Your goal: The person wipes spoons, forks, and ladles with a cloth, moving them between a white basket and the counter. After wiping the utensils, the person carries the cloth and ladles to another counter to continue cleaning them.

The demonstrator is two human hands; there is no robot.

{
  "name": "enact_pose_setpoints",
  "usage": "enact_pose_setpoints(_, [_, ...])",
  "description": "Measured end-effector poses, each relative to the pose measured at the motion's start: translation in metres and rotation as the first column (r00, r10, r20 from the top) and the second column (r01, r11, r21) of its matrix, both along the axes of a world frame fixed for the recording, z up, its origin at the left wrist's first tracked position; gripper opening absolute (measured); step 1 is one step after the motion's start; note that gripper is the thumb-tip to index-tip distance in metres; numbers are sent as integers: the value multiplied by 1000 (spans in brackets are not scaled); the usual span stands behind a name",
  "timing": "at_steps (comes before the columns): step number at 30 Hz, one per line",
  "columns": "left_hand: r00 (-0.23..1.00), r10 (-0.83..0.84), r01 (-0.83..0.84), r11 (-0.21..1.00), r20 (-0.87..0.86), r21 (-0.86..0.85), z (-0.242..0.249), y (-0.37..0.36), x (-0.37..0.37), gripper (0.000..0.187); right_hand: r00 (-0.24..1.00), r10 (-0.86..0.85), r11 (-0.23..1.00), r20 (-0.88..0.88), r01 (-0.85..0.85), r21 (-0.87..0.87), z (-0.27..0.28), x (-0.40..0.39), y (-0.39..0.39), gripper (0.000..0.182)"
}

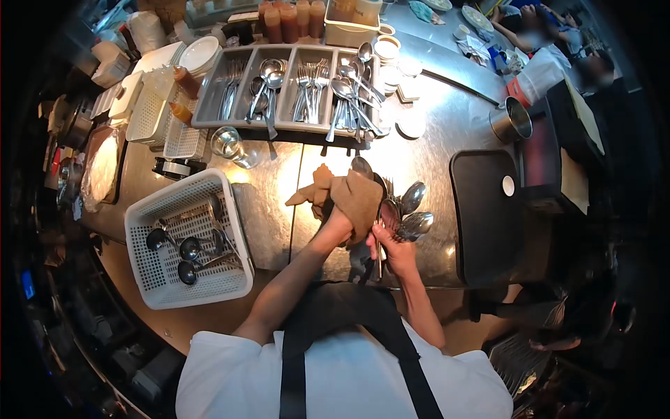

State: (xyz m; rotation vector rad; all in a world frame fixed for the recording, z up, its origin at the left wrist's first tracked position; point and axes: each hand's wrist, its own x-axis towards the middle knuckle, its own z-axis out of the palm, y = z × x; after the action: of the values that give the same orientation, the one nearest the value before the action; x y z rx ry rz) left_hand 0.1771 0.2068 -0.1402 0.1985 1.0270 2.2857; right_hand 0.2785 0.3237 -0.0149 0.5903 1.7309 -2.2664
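A brown cloth (357,199) drapes over my left hand (340,226), which is closed on it; most of its fingers are hidden beneath. A spoon's bowl (361,165) sticks out past the far edge of the cloth. Close beside it, my right hand (398,255) grips a bundle of spoons (413,196) by their handles, with the bowls fanned out away from me. Fork tines seem to show among them, though I cannot be sure. Beyond both hands stands a grey cutlery tray (202,112) with forks and spoons sorted into compartments.
At the left, a white perforated basket (139,216) holds several ladles. A glass jug (227,144) stands below the cutlery tray. A black tray (481,209) with a small white cup (508,185) lies at the right, near a metal container (511,120). Other people are at the far right.
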Motion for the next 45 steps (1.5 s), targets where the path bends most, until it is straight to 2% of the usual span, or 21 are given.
enact_pose_setpoints(1, [932, -75, -24, 964, 356, 266, 19, 6, 3, 23, 999, -51, 998, -4, 51, -23, -2, -1, -5, 21])
enact_pose_setpoints(3, [847, 470, -431, 881, 249, -195, 51, 14, -11, 27, 994, -108, 993, -3, 108, -46, -4, -1, -10, 20])
enact_pose_setpoints(5, [912, 404, -408, 885, -63, -224, 32, 4, -40, 32, 982, -191, 978, -8, 190, -85, -5, 0, -11, 18])
enact_pose_setpoints(6, [862, 421, -454, 889, 282, 61, 39, 2, -43, 32, 973, -232, 967, -11, 230, -106, -5, -2, -12, 17])
enact_pose_setpoints(7, [807, 430, -458, 889, 406, -31, 47, 4, -38, 29, 971, -236, 969, -48, 231, -92, 2, -6, -13, 12])
enact_pose_setpoints(8, [794, 344, -454, 884, 501, 114, 55, 7, -33, 33, 976, -217, 976, -26, 216, -34, -4, -12, -9, 10])
enact_pose_setpoints(9, [967, 210, -191, 973, 146, -131, 51, 10, -24, 31, 975, -220, 975, -22, 219, -27, -4, -18, -6, 11])
enact_pose_setpoints(12, [956, -154, -6, 840, -250, -542, 65, 18, -47, 27, 971, -234, 972, -38, 234, -9, -1, -40, 6, 12])
enact_pose_setpoints(15, [984, -180, 169, 915, 5, -366, 83, 28, -107, 20, 967, -242, 969, -78, 245, 27, 18, -52, 9, 15])
enact_pose_setpoints(16, [961, -92, 95, 995, 260, 0, 80, 21, -127, 15, 961, -252, 965, -112, 258, 49, 24, -58, 9, 16])
enact_pose_setpoints(19, [850, -313, 93, 882, 424, 463, 72, 14, -176, 19, 971, -218, 976, -95, 220, 1, 28, -59, 16, 21])
enact_pose_setpoints(21, [812, -254, 88, 943, 526, 321, 125, -1, -147, 19, 970, -226, 974, -89, 224, -28, 25, -57, 20, 22])
enact_pose_setpoints(24, [962, -261, 260, 965, -77, -22, 14, 2, -130, 16, 967, -233, 948, -104, 202, -246, 24, -51, 23, 22])
enact_pose_setpoints(25, [962, -262, 254, 962, -76, -99, 26, 0, -99, 19, 972, -209, 949, -106, 175, -261, 27, -51, 22, 21])
enact_pose_setpoints(29, [996, -27, 47, 970, -87, 240, 108, -8, -24, 30, 999, 26, 970, -37, -34, -240, 28, -57, 13, 21])
enact_pose_setpoints(33, [959, 170, -218, 953, 227, 209, 95, -17, -44, 38, 996, 90, 948, 15, -81, -307, 42, -52, 0, 23])
enact_pose_setpoints(35, [985, 119, -127, 990, -128, -61, 122, -32, -47, 34, 996, 87, 937, 19, -76, -341, 45, -54, -2, 23])
enact_pose_setpoints(38, [935, 72, -160, 959, -347, -233, 104, -27, -8, 37, 996, 10, 956, 93, 17, -293, 23, -57, -2, 21])
enact_pose_setpoints(40, [903, 140, -270, 921, -407, -282, 75, -20, 3, 40, 999, 45, 946, -26, -51, -320, 12, -61, 0, 22])
enact_pose_setpoints(43, [906, 242, -341, 904, -348, -258, 43, -33, -19, 45, 992, 90, 968, 85, -67, -241, 29, -56, -2, 23])
enact_pose_setpoints(45, [931, 362, -364, 930, -48, -56, 34, -56, -41, 41, 989, 99, 971, 110, -71, -230, 33, -47, -3, 22])
